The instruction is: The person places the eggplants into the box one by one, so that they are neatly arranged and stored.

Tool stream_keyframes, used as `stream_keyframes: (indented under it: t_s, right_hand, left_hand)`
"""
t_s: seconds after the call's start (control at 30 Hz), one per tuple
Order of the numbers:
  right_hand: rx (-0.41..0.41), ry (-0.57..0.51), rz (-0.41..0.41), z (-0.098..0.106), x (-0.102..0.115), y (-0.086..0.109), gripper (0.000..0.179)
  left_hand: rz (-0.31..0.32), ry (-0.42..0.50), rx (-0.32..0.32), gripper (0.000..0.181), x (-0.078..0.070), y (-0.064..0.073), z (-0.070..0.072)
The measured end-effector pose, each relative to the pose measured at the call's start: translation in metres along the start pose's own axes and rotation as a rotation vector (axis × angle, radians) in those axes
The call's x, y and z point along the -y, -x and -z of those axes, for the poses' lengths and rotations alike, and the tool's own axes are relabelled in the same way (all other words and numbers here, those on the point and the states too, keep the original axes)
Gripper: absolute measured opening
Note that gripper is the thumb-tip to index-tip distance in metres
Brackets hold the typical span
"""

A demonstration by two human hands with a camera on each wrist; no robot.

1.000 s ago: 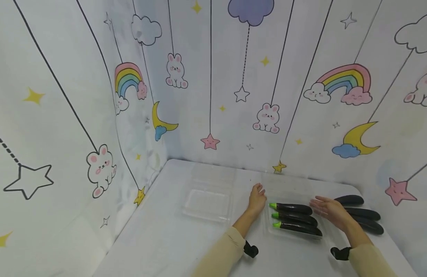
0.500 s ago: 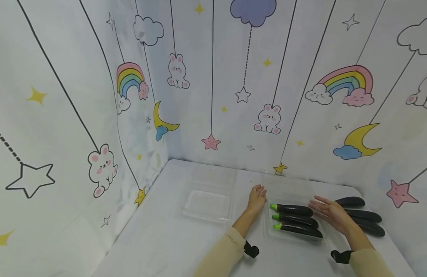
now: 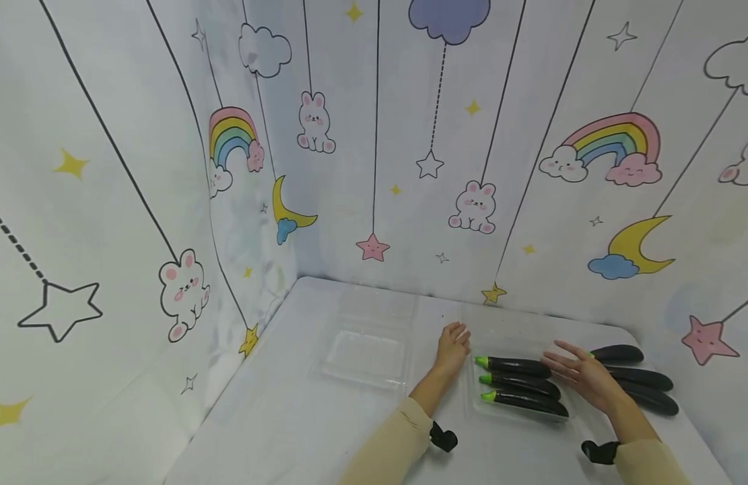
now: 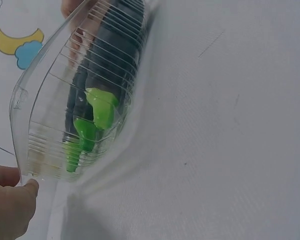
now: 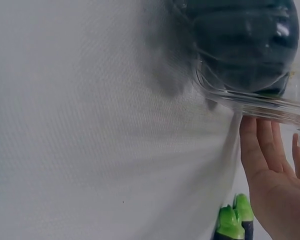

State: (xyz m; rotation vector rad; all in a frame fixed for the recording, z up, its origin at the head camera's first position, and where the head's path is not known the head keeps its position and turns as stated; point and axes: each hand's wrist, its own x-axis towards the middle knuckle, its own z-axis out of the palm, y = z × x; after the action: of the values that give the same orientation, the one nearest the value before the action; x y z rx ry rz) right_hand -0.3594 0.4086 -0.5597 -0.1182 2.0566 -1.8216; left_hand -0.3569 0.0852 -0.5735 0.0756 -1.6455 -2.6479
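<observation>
Three dark eggplants (image 3: 525,384) with bright green stem ends lie side by side in a clear plastic clamshell box (image 3: 470,403). Its ribbed wall and rim fill much of the left wrist view. My left hand (image 3: 453,349) is at the box's far left; in the left wrist view its thumb and a finger (image 4: 32,188) pinch the rim near a corner. On the other side, my right hand (image 3: 582,377) has its fingers straight, and in the right wrist view the fingertips (image 5: 248,125) touch the box's rim from outside.
Beyond my right hand, more eggplants (image 3: 643,391) lie loose on the white table (image 3: 258,417). Left of my hands stands another clear clamshell box (image 3: 364,357), lid up. A cloth wall (image 3: 374,135) printed with bunnies and stars closes off the back and left.
The head view has shifted slightly. My right hand's fingers are spread a little more; the left hand and the filled box stay in place.
</observation>
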Motion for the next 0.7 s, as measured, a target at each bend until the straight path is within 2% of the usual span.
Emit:
stream_keyframes:
  t_s: [0.2,0.43,0.7]
  right_hand:
    - [-0.002,-0.055,0.0,0.0006,-0.002,0.0006,0.071]
    - [-0.004,-0.148,-0.018,0.0015,-0.0046,0.0034,0.063]
    - [0.02,-0.188,-0.008,0.0012,-0.0071,0.0039,0.062]
  left_hand:
    - [0.022,0.095,-0.023,0.056,-0.0009,-0.0006,-0.0002]
    - [0.046,0.113,-0.046,0.054,0.0015,0.0,0.0]
    - [0.064,0.163,-0.095,0.055,0.0019,-0.0015,-0.0019]
